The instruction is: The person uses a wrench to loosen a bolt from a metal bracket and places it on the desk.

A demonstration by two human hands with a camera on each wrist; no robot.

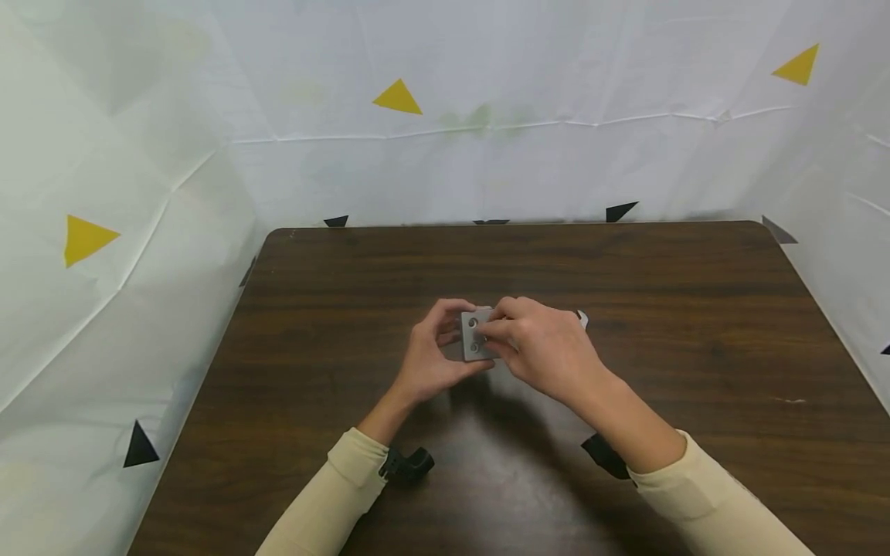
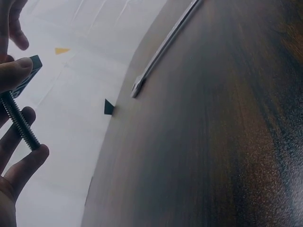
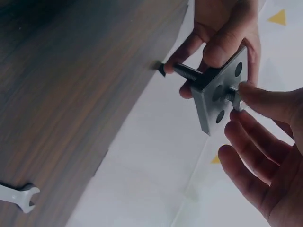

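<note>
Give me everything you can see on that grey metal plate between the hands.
The flat square grey metal plate looks like steel, with round holes: three show in the right wrist view. It is held above the dark wooden table, tilted on edge. A dark threaded bolt passes through one hole. The left hand pinches its edge with thumb and fingers; the right hand has fingertips on the bolt's end at the plate's face.

Metal plate point(image 3: 219, 92) — small, grey, square, flat, with round holes near its corners; held on edge in the air above the middle of the table, off its surface. Bolt point(image 3: 189, 73) — dark, threaded, passed through one hole in the plate; its long shank point(image 2: 20, 120) sticks out on the plate's far side, tilted.
</note>
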